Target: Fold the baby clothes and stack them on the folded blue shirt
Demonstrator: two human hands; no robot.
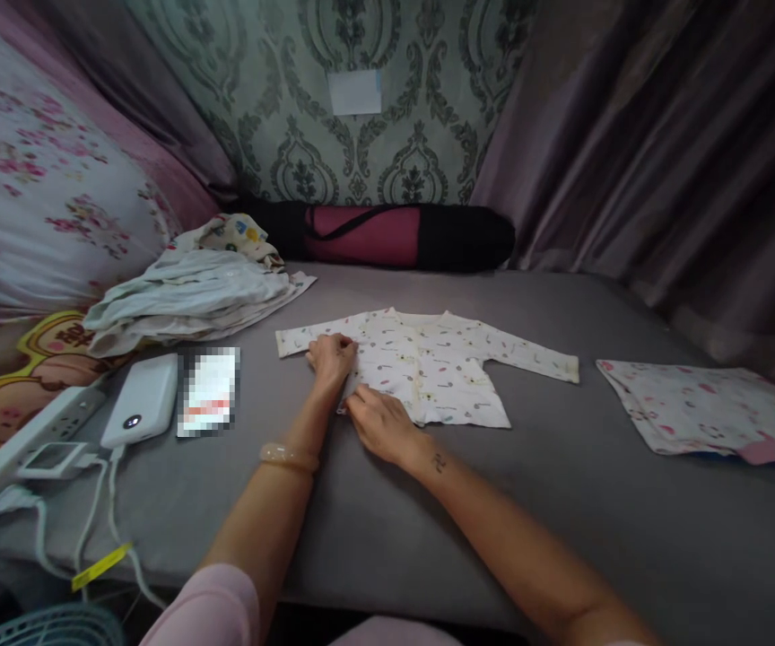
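A small white long-sleeved baby shirt [455, 368] with a fine print lies spread out, its sleeves stretched to both sides. My left hand [334, 359] pinches the cloth at the shirt's left side, just below the sleeve. Lower down, my right hand [382, 420] has its fingers closed on the bottom left corner of the same shirt. The fingertips partly cover the shirt's left edge.
Folded clothes [192, 292] are piled at the back left. A power bank [140, 402], a power strip [38, 458] and cables lie at left. Folded printed cloth [703, 404] lies at right. A black and maroon roll bag [367, 235] runs along the wall.
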